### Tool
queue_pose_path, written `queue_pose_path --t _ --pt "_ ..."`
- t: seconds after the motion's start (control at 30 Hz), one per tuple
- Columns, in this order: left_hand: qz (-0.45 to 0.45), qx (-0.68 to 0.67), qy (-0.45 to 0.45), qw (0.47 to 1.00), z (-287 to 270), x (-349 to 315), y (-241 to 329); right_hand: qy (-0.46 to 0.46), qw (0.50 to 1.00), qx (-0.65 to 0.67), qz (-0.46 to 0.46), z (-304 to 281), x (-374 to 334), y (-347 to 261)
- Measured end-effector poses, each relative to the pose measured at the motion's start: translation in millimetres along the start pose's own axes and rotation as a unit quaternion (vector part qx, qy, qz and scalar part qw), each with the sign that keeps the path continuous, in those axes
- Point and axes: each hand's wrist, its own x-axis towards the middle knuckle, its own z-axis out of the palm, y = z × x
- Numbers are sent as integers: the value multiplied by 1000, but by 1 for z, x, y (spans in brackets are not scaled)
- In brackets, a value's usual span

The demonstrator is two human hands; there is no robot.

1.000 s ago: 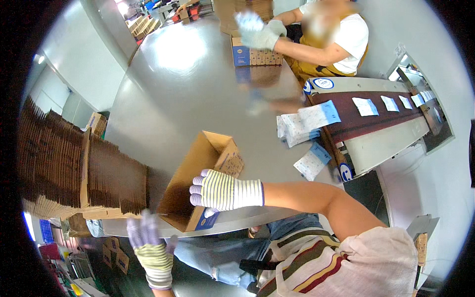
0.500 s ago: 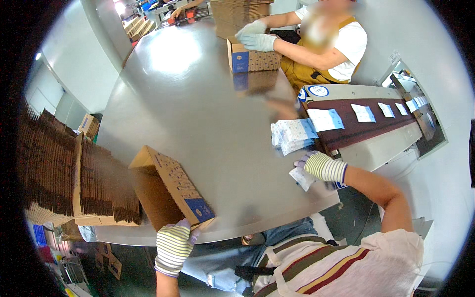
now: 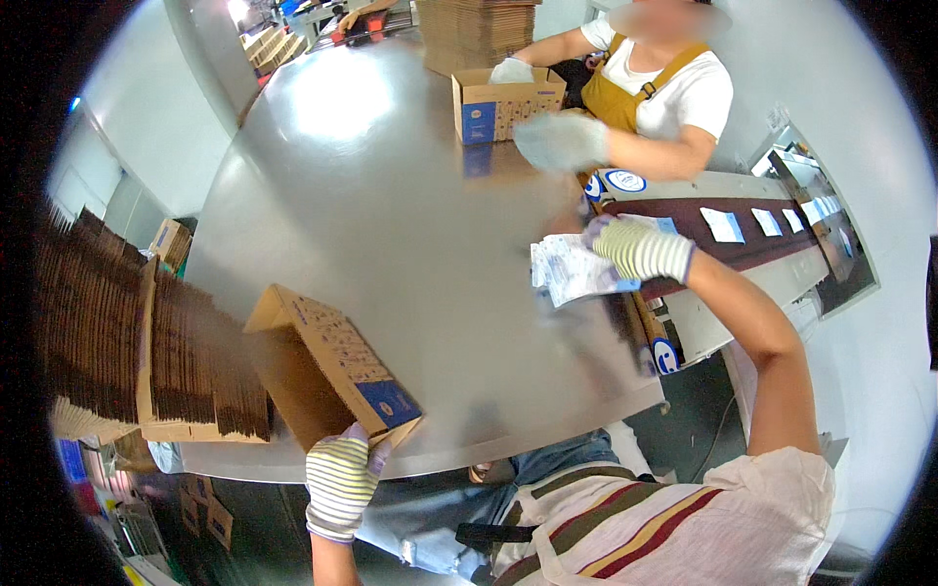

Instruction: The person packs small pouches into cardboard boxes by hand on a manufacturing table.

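Grey table (image 3: 410, 244) | near carton (image 3: 342, 352) | far carton (image 3: 479, 119) | packet pile (image 3: 575, 279) | left cardboard stack (image 3: 207, 361)

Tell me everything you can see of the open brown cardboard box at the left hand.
The open brown cardboard box is long and rectangular, its outer side printed with small dark figures and a blue panel at the near end. It rests on the shiny grey table, its opening facing left and showing plain brown inner walls. The left hand, in a purple-tipped, striped glove, holds its near end.
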Motion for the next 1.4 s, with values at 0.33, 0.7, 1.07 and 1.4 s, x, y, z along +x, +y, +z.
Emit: queue_pose_path --t 0.33,0.7,1.07,1.4 --pt "-10 2 -4 1000 1 4 3 -153 980 119 -38 48 73 13" --pt "16 19 12 1000 7 27 11 143 990 19 -7 52 55 -170" --pt "8 2 -13 1000 1 21 21 -125 986 108 24 -9 123 -139" --pt "27 42 -46 998 17 46 50 238 527 792 -195 -126 139 -223"
